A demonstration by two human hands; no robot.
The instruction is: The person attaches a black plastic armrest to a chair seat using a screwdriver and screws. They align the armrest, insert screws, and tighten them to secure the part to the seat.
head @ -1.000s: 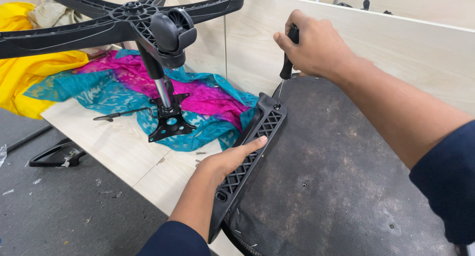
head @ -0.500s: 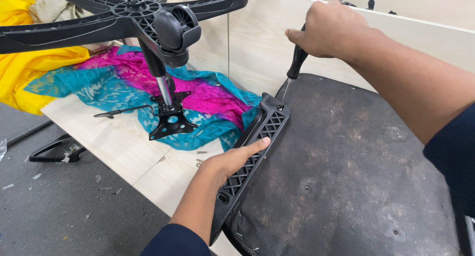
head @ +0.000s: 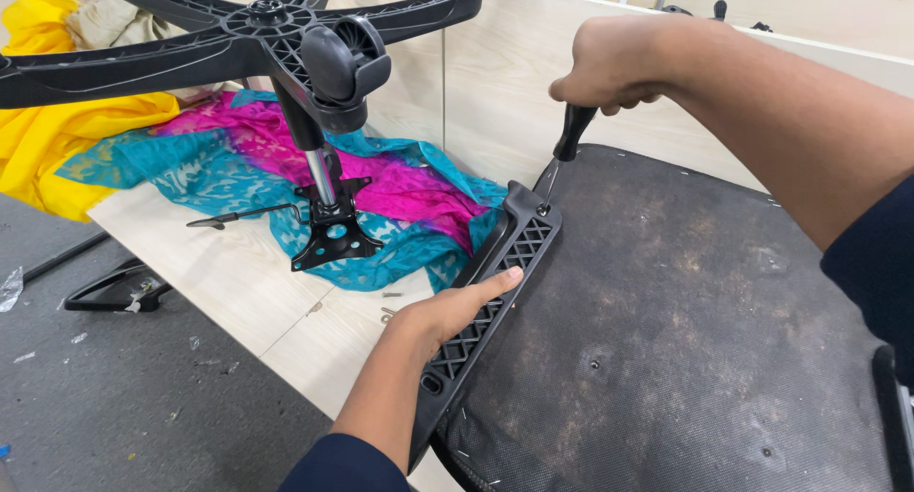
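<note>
Right hand (head: 609, 64) fisted on screwdriver (head: 569, 140), tip down at far end of black armrest bracket (head: 495, 283), long axis running toward left hand (head: 457, 311), flat, pinning it.

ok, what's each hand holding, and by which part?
Right hand grips a screwdriver by its black handle. Left hand rests flat on the black lattice armrest, not gripping.

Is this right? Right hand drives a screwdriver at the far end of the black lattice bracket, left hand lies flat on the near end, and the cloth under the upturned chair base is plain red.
One slip: the cloth is pink and teal, not plain red, as the head view shows. The rest holds: right hand on the screwdriver at the far end of the black lattice bracket, left hand flat on its near end, chair base upturned.
</note>
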